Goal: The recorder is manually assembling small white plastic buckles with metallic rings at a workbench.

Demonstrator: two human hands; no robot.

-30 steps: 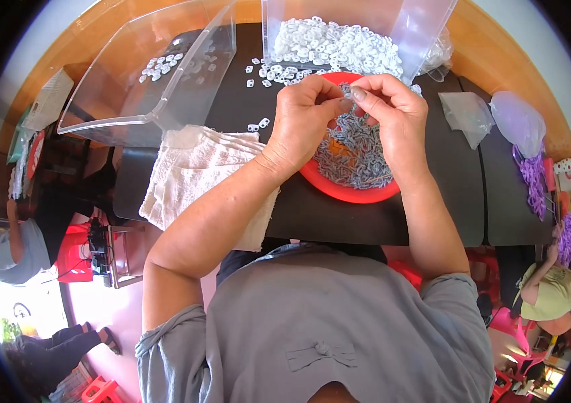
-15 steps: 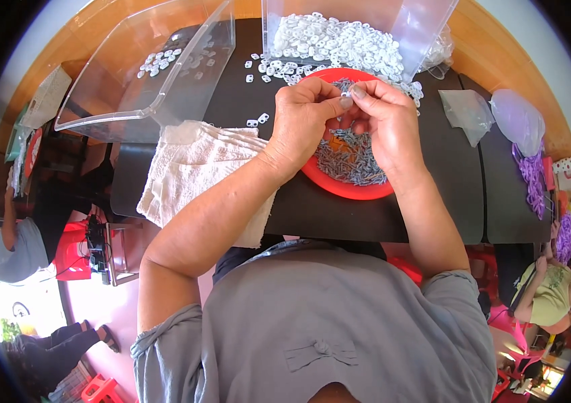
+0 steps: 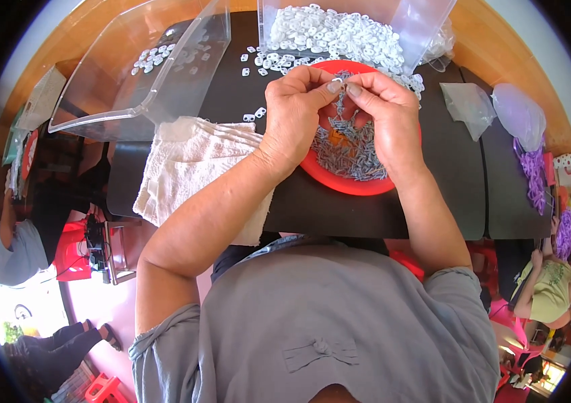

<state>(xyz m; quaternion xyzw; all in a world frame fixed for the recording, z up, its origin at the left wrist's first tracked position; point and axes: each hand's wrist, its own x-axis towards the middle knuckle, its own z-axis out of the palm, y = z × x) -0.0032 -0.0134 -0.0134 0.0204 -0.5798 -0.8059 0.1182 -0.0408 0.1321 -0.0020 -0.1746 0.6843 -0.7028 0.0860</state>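
My left hand (image 3: 297, 111) and my right hand (image 3: 385, 114) meet fingertip to fingertip above a red plate (image 3: 339, 183) on the black table (image 3: 339, 215). Together they pinch one small white plastic piece (image 3: 338, 82). The plate holds a heap of small grey metal pieces (image 3: 352, 144). Just beyond the plate a clear bin (image 3: 426, 30) is tipped, with a pile of white plastic pieces (image 3: 332, 33) spilling from it.
A second clear bin (image 3: 144, 74) with several white pieces stands at the back left. A white towel (image 3: 188, 168) lies left of the plate. Clear bags (image 3: 487, 107) and purple items (image 3: 534, 168) sit at the right. Other people are at both sides.
Both hands have stayed together over the plate, shifting slightly as the fingers work the small piece. The view has tilted a little.
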